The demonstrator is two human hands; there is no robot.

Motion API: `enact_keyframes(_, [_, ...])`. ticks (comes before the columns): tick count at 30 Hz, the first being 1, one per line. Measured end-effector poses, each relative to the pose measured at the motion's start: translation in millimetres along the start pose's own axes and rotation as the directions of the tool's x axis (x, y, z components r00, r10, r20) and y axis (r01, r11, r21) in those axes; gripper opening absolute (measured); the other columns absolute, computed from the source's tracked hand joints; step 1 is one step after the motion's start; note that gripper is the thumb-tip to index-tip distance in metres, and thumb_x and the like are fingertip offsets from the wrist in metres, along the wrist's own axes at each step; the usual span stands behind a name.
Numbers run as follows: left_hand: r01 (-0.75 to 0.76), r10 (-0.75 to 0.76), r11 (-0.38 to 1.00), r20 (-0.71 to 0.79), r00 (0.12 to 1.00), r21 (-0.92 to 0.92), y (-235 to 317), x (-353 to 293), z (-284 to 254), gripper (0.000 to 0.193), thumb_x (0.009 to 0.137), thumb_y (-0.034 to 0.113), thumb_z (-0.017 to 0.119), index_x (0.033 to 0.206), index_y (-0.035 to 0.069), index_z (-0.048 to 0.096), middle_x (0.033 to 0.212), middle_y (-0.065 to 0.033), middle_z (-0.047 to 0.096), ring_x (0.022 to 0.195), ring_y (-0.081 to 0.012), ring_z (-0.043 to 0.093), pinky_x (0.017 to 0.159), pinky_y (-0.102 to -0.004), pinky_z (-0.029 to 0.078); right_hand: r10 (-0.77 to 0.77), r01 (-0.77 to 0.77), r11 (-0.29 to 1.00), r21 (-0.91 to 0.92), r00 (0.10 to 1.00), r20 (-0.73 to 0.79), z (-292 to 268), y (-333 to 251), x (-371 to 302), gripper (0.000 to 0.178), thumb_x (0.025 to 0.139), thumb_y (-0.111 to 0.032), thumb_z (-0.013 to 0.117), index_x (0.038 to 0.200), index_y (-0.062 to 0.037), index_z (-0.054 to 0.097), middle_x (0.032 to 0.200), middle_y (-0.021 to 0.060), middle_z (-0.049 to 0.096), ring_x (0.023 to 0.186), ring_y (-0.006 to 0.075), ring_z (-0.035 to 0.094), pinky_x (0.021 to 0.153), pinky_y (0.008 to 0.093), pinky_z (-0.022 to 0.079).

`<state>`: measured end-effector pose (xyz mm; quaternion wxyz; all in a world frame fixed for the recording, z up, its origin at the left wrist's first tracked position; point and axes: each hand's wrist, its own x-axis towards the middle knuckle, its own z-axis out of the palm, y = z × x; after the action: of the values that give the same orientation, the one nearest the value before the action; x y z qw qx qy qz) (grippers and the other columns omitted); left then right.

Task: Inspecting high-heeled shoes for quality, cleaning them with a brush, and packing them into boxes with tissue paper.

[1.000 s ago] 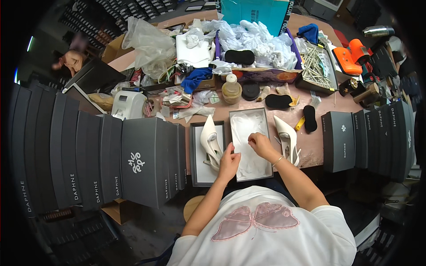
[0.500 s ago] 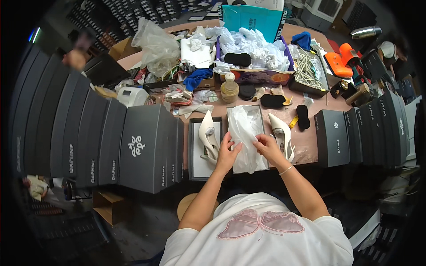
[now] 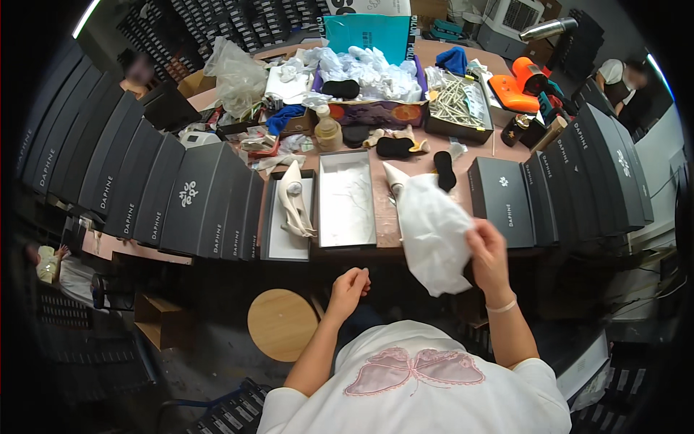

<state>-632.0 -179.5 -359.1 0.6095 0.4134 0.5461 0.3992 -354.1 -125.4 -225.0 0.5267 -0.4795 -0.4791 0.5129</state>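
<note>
My right hand (image 3: 487, 254) pinches one side of a crumpled sheet of white tissue paper (image 3: 437, 235), held out over the table's front edge. Behind the sheet, only the pointed toe of a cream high-heeled shoe (image 3: 393, 178) shows. A second cream high-heeled shoe (image 3: 293, 201) lies on its side in the left shoebox part (image 3: 273, 249). Beside it sits an open shoebox part (image 3: 346, 242) with a pale lining. My left hand (image 3: 350, 289) is off the table's front edge, with its fingers curled and nothing visible in them.
Dark grey shoeboxes stand in rows at left (image 3: 199, 195) and right (image 3: 499, 195). Farther back are a bottle (image 3: 328, 133), black pads (image 3: 394, 148), a purple box (image 3: 376, 114) of crumpled paper and an orange tool (image 3: 515, 94). A round stool (image 3: 283, 325) stands below; other people are nearby.
The tissue paper has come out of the middle shoebox part and moved right in my right hand. My left hand has let go and drawn back toward me. The view has shifted.
</note>
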Motion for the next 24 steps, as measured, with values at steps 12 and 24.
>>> enact_keyframes(12, [0.292, -0.292, 0.956, 0.072, 0.954, 0.005, 4.5, -1.6, 44.5, 0.069, 0.091, 0.062, 0.043, 0.134, 0.009, 0.045, 0.128, -0.0116, 0.05, 0.113, -0.0234, 0.052, 0.087, -0.0388, 0.048, -0.326, 0.538, 0.474, -0.697, 0.843, 0.428, -50.2, 59.9, -51.2, 0.01, 0.076, -0.01, 0.065, 0.084, -0.0071, 0.06, 0.089, 0.0082, 0.064, 0.086, 0.027, 0.06, 0.079, 0.0406, 0.042])
enact_keyframes(24, [-0.217, 0.149, 0.779, -0.162, 0.975, -0.588, 30.7, -7.1, 40.9, 0.017, 0.09, -0.002, 0.054, 0.104, 0.004, 0.061, 0.096, -0.003, 0.064, 0.088, -0.0101, 0.06, 0.08, -0.0243, 0.048, 0.048, 0.25, 0.827, -0.504, 0.861, 0.506, -7.3, 70.0, -84.0, 0.033, 0.081, -0.018, 0.072, 0.108, -0.0024, 0.061, 0.104, 0.0097, 0.064, 0.09, 0.0232, 0.063, 0.079, 0.0355, 0.05])
